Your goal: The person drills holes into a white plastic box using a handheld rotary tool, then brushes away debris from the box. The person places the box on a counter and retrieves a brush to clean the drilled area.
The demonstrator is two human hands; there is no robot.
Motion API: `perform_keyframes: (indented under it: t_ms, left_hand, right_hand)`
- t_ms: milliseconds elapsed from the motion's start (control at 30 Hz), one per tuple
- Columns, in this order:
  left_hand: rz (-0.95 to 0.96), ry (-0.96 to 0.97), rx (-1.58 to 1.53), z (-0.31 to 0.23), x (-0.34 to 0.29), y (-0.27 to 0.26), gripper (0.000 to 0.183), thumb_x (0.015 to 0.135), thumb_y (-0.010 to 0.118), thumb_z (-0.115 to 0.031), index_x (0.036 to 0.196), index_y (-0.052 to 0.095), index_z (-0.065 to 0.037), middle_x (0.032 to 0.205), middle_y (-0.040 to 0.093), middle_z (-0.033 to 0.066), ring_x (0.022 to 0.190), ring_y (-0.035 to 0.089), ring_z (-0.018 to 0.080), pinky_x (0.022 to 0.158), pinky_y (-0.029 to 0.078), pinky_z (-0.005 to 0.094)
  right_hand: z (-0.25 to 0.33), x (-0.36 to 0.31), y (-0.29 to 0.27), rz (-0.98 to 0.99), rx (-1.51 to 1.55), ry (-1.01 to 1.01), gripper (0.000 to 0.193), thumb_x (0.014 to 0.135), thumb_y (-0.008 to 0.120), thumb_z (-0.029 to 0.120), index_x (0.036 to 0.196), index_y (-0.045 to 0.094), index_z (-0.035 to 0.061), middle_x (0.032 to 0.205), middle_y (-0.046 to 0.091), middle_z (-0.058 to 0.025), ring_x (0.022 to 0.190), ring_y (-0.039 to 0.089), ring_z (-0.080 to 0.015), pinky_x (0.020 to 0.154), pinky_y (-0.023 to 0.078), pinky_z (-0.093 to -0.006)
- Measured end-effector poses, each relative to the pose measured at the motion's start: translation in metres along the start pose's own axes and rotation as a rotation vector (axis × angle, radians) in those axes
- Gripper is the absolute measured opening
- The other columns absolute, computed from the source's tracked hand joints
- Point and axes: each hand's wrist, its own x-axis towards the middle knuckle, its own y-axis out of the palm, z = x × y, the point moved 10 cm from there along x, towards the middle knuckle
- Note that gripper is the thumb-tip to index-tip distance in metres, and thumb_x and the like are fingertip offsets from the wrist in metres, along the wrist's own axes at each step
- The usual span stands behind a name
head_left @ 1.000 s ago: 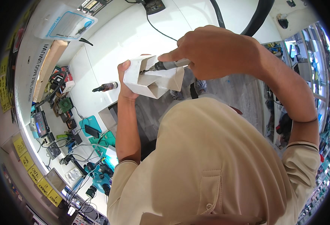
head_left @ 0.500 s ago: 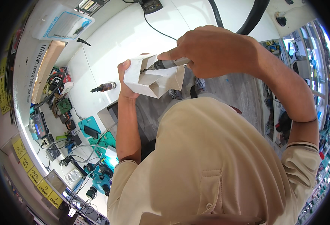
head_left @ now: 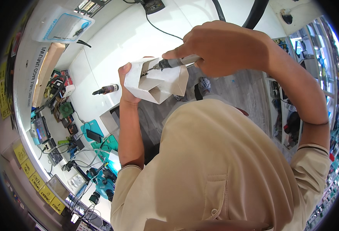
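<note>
My left hand (head_left: 128, 93) grips a white folded, box-like piece (head_left: 136, 82) with open compartments from its left side. The thumb shows at its edge; the other fingers are hidden behind it. From the upper right my right hand (head_left: 223, 48) is closed around a grey pen-shaped rotary tool (head_left: 173, 63), index finger stretched along it. Its thin bit points into the upper compartment of the white piece; whether the tip touches the inner wall I cannot tell. On the white table, left of my left hand, lies a small dark bottle-like thing (head_left: 106, 89) with a black pointed tip.
Cables, small boxes and electronics crowd the left side of the white table (head_left: 100, 50), with a teal microscope (head_left: 103, 183) and green mat (head_left: 110, 143) nearer me. A thick black hose (head_left: 255, 14) hangs at the top. Stocked shelves (head_left: 308, 50) stand at right, beside the grey floor.
The white piece has shifted slightly left and down, its opening turned more into view. My right hand has moved a little up and right with the rotary tool.
</note>
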Motion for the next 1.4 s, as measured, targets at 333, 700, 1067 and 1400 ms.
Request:
perform_keyframes:
  t_ms: [333,700,1067,1400]
  left_hand:
    - [-0.176,0.037,0.227,0.000,-0.006,-0.009,0.089,0.092,0.055,-0.068,0.141,0.063,0.007,0.123,0.074,0.0215,0.107,0.072,0.0290,0.094,0.058,0.0394]
    - [-0.057,0.033,0.057,0.003,-0.005,-0.016,0.085,0.104,0.045,-0.065,0.143,0.063,0.009,0.133,0.073,0.0216,0.117,0.071,0.0323,0.106,0.055,0.0427]
    - [-0.075,0.017,-0.113,0.008,-0.002,-0.021,0.068,0.108,0.045,-0.062,0.130,0.071,-0.004,0.123,0.076,0.0141,0.110,0.071,0.0307,0.100,0.057,0.0477]
    - [-0.040,0.030,-0.161,0.002,0.005,-0.024,0.073,0.104,0.048,-0.066,0.139,0.067,-0.004,0.132,0.072,0.0152,0.120,0.069,0.0326,0.105,0.055,0.0496]
  right_hand:
    - [0.003,0.001,-0.004,0.001,-0.023,0.055,0.070,0.083,0.062,-0.001,0.149,0.070,0.0184,0.097,0.073,-0.0197,0.093,0.071,-0.0385,0.085,0.055,-0.0483]
    - [0.011,0.004,-0.001,-0.058,-0.064,0.004,0.068,0.083,0.064,0.003,0.149,0.070,0.0163,0.092,0.072,-0.0201,0.080,0.071,-0.0400,0.078,0.057,-0.0472]
    - [0.029,0.025,0.012,0.084,-0.124,0.040,0.064,0.081,0.068,0.009,0.144,0.073,0.0100,0.092,0.076,-0.0221,0.084,0.076,-0.0365,0.077,0.060,-0.0469]
    - [0.029,0.035,-0.003,0.010,-0.221,0.026,0.053,0.081,0.071,0.009,0.133,0.078,0.0104,0.089,0.078,-0.0173,0.078,0.076,-0.0367,0.075,0.062,-0.0465]
